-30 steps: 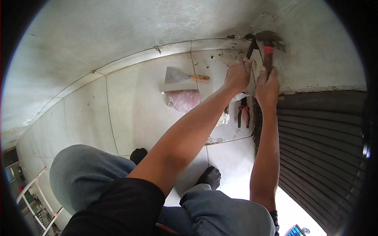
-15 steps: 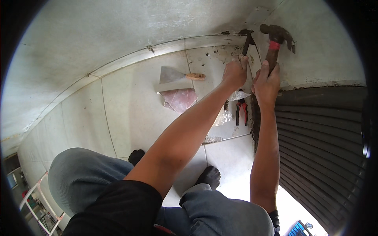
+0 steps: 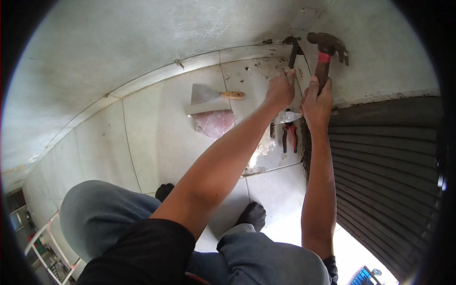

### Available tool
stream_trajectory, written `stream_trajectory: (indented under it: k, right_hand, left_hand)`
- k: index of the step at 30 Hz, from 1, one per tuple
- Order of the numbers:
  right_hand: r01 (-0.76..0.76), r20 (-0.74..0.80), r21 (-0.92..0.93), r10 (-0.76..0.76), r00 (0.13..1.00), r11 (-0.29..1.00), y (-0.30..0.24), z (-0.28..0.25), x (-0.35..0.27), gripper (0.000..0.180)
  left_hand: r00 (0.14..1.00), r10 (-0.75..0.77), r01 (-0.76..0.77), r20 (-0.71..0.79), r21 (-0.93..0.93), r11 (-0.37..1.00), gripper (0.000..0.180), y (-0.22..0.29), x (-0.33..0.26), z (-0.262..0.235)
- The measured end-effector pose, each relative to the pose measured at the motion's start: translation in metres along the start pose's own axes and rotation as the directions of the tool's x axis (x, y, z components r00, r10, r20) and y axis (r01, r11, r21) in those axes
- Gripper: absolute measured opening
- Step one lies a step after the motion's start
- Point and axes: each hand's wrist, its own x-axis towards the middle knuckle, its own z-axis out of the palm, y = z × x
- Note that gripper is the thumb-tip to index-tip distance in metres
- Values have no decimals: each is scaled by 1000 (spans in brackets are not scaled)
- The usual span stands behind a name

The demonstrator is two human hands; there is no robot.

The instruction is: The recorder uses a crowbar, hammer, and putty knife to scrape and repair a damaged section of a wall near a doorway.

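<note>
in the head view, a dark metal tool (image 3: pixel 292 58) is gripped by the curled fingers (image 3: pixel 291 73) of the left hand (image 3: pixel 280 90) at the wall (image 3: pixel 223 23); a hammer (image 3: pixel 324 57) is clasped beside it by the right hand (image 3: pixel 317 105). pliers (image 3: pixel 295 136) are seen on the floor (image 3: pixel 159 128).

1 scraper (image 3: pixel 213 95) and 1 pair of pliers (image 3: pixel 289 125) lie on floor tiles (image 3: pixel 161 142).

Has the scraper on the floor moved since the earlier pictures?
No. The scraper lies across the same stretch of tile joint; only the whole view has shifted slightly.
</note>
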Motion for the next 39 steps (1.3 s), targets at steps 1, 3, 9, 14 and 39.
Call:
stream_trajectory:
  k: [1, 3, 9, 14, 39]
  right_hand:
    - [-129, 96, -46, 133, 986, 991, -12, -4, 2, 30]
    - [-257, 184, -103, 272, 945, 961, -11, -6, 1, 30]
    - [-77, 16, -169, 81, 997, 983, 17, -15, -58, 40]
    - [-160, 7, -98, 161, 987, 982, 32, -9, -129, 42]
    - [-495, 14, 15, 494, 869, 869, 34, -13, -129, 51]
  left_hand:
    - [1000, -3, 3, 4, 1, 1000, 55, -2, 0, -2]
    - [994, -72, 68, 80, 49, 996, 57, -6, 4, -9]
    - [998, -22, 26, 66, -61, 998, 59, 7, 4, -6]
    - [983, -108, 122, 148, -86, 989, 62, 17, 5, -7]
    - [812, -480, 583, 333, -440, 682, 54, 49, 16, 1]
